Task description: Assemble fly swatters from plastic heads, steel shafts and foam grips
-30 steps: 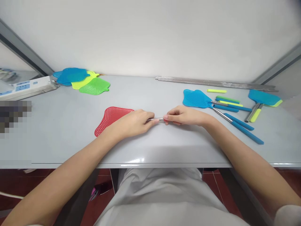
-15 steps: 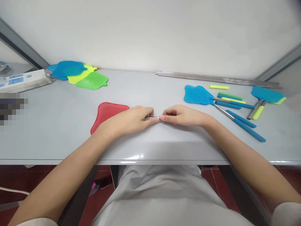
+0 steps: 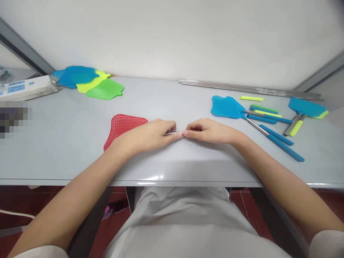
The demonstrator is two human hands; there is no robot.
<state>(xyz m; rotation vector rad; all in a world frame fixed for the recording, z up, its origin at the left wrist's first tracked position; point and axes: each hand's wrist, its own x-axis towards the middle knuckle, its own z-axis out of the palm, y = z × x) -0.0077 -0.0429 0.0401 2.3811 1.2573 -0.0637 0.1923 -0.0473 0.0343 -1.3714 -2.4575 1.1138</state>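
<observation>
My left hand is closed around a thin silver metal rod, with the thumb laid along it. My right hand pinches the rod's right end between thumb and fingers, hiding that tip. The two hands almost meet just above the table's middle. Behind my left wrist and forearm lies a red perforated fly swatter head, partly covered by them. Whether the rod joins the red head cannot be seen, as my left hand covers that part.
Blue, yellow and green swatter heads overlap at the back left, near a white power strip. Long metal tubes lie along the back wall. On the right are blue fly swatters, several coloured grips and another swatter pair.
Both hands keep nearly the same hold on the rod, with only slight finger movement. The whole view has shifted a little; the other things lie as before.
</observation>
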